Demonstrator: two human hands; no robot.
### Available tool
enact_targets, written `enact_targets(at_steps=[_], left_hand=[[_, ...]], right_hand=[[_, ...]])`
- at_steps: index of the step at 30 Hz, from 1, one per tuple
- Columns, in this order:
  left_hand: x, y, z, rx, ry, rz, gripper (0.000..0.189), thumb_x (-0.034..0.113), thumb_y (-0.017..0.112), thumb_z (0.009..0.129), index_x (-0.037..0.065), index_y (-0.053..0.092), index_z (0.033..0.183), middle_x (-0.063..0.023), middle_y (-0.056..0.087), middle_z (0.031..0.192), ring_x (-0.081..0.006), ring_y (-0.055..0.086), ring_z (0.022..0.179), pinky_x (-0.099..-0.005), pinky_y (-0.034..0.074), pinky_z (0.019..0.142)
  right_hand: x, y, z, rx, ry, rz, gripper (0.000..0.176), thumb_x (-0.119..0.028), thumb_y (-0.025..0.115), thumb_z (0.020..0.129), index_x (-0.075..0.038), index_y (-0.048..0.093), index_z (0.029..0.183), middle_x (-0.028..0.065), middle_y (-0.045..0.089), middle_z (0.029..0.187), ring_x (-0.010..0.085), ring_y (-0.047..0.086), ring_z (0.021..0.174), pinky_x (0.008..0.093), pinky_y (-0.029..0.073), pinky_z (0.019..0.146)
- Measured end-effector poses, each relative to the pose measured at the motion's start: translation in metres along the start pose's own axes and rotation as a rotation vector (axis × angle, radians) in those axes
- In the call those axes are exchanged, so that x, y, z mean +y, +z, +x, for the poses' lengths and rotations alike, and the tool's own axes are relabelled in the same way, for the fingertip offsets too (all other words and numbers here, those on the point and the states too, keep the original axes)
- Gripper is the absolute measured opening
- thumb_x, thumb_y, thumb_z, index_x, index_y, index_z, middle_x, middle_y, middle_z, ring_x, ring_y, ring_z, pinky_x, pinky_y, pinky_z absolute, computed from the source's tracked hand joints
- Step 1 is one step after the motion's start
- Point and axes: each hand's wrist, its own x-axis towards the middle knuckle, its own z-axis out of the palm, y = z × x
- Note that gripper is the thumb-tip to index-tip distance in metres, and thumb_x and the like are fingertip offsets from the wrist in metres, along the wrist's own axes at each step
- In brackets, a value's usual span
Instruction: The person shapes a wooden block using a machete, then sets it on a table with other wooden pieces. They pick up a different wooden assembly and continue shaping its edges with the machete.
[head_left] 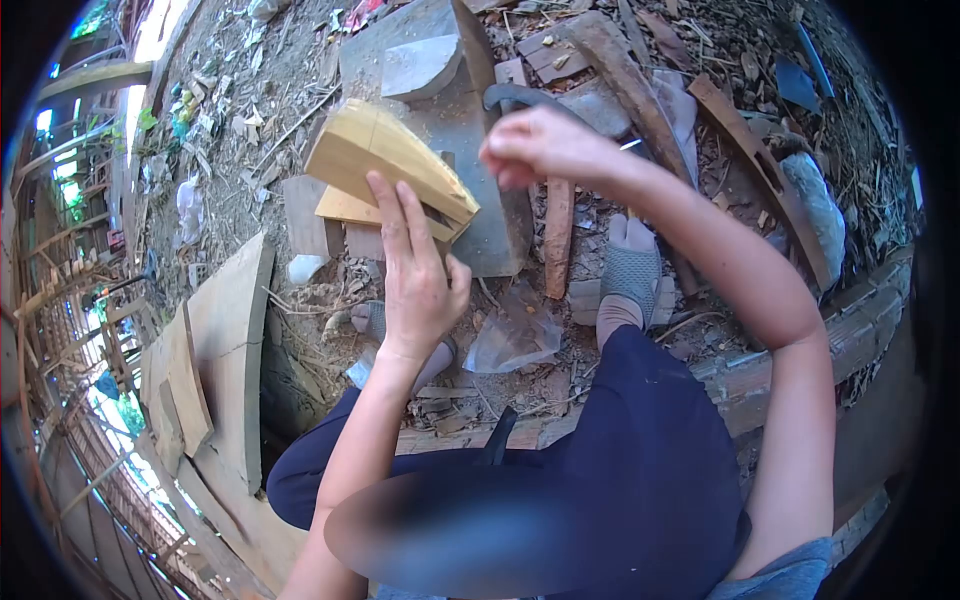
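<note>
A: Straight to eleven o'clock, to the yellow wood block! Holding it tilted over the big grey slab with the left hand, two fingers stretched along its face.

B: And just below, at that same hour, showing a flat yellow part. Joined or separate? Cannot tell.

A: Now up towards one o'clock, to the right hand! Blurred, curled in narrow, well clear of the yellow wood block.

B: Gripping anything there?

A: Cannot tell, not through that blur. Overlapping a dark curved thing, though, just behind.

B: Look near twelve, at the pale wedge on the slab. Then between one and two, at the reddish strip, close to the slab's edge.

A: Swing out to two o'clock for the slotted brown bar, then across to nine for the broad planks.

B: And near the centre, between the feet, see clear plastic on the littered ground.
</note>
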Motion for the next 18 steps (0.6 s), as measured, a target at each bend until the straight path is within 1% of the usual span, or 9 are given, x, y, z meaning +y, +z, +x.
enact_targets(at_steps=[4,6,8,9,11,12,14,16,18], left_hand=[[-0.002,0.002,-0.015,-0.024,-0.017,-0.077,0.091,-0.001,0.059,0.075,-0.006,0.011,0.153,-0.0300,0.002,0.159,-0.0469,0.012,0.147,-0.0495,0.023,0.118],[-0.003,-0.003,-0.017,-0.014,-0.023,-0.061,0.089,0.002,0.060,0.078,-0.005,0.013,0.153,-0.0294,0.005,0.159,-0.0452,0.014,0.147,-0.0500,0.022,0.118],[-0.005,-0.008,-0.018,0.200,-0.107,0.045,0.079,0.013,0.061,0.087,-0.002,0.020,0.152,-0.0251,0.012,0.159,-0.0394,0.022,0.146,-0.0510,0.023,0.117],[-0.011,-0.010,-0.013,0.203,-0.108,0.047,0.079,0.013,0.061,0.087,-0.002,0.020,0.152,-0.0251,0.012,0.159,-0.0394,0.022,0.146,-0.0510,0.023,0.117],[-0.030,-0.013,0.006,0.474,-0.199,-0.202,0.072,0.025,0.061,0.093,0.000,0.026,0.150,-0.0196,0.019,0.158,-0.0341,0.026,0.144,-0.0521,0.025,0.115],[-0.035,-0.016,0.020,0.481,-0.207,-0.195,0.072,0.025,0.061,0.093,0.000,0.026,0.150,-0.0196,0.019,0.158,-0.0341,0.026,0.144,-0.0521,0.025,0.115],[-0.046,-0.027,0.050,0.487,-0.306,-0.482,0.070,0.030,0.063,0.094,0.001,0.031,0.149,-0.0175,0.032,0.153,-0.0304,0.032,0.141,-0.0481,0.027,0.115],[-0.060,-0.021,0.072,0.423,-0.260,-0.514,0.065,0.028,0.068,0.091,0.003,0.040,0.144,-0.0163,0.046,0.143,-0.0273,0.041,0.134,-0.0432,0.031,0.113],[-0.059,-0.006,0.080,0.543,-0.204,-0.396,0.045,0.015,0.072,0.087,0.005,0.051,0.126,-0.0120,0.057,0.129,-0.0245,0.053,0.121,-0.0390,0.040,0.105]], right_hand=[[0.011,0.031,-0.025,-0.099,0.176,0.312,0.035,-0.032,0.056,0.100,-0.001,0.062,0.116,0.0076,0.066,0.103,0.0155,0.069,0.089,0.0292,0.058,0.080],[0.012,0.039,-0.024,-0.052,0.180,0.573,0.036,-0.029,0.060,0.097,-0.001,0.060,0.119,0.0148,0.062,0.113,0.0223,0.067,0.096,0.0324,0.057,0.084],[0.013,0.041,-0.018,-0.065,0.165,0.617,0.033,-0.027,0.063,0.096,-0.001,0.060,0.116,0.0137,0.062,0.113,0.0223,0.066,0.098,0.0329,0.057,0.085],[0.014,0.042,-0.015,-0.078,0.156,0.659,0.031,-0.026,0.065,0.094,-0.002,0.060,0.114,0.0125,0.061,0.113,0.0224,0.065,0.100,0.0334,0.056,0.086],[0.019,0.045,-0.013,-0.084,0.183,0.716,0.028,-0.024,0.067,0.093,-0.003,0.060,0.111,0.0113,0.061,0.113,0.0226,0.064,0.101,0.0349,0.056,0.088],[0.021,0.047,-0.011,-0.089,0.209,0.771,0.025,-0.022,0.069,0.092,-0.005,0.060,0.108,0.0100,0.061,0.113,0.0227,0.064,0.102,0.0363,0.055,0.090],[0.027,0.047,-0.009,-0.114,0.213,0.811,0.023,-0.020,0.069,0.092,-0.006,0.060,0.108,0.0090,0.061,0.114,0.0230,0.063,0.104,0.0381,0.053,0.093],[0.032,0.045,-0.004,-0.141,0.217,0.885,0.019,-0.017,0.068,0.093,-0.007,0.061,0.108,0.0079,0.062,0.114,0.0234,0.062,0.107,0.0404,0.051,0.098],[0.038,0.044,-0.003,-0.166,0.222,0.947,0.018,-0.016,0.066,0.094,-0.008,0.061,0.109,0.0082,0.062,0.114,0.0237,0.062,0.108,0.0413,0.050,0.100]])
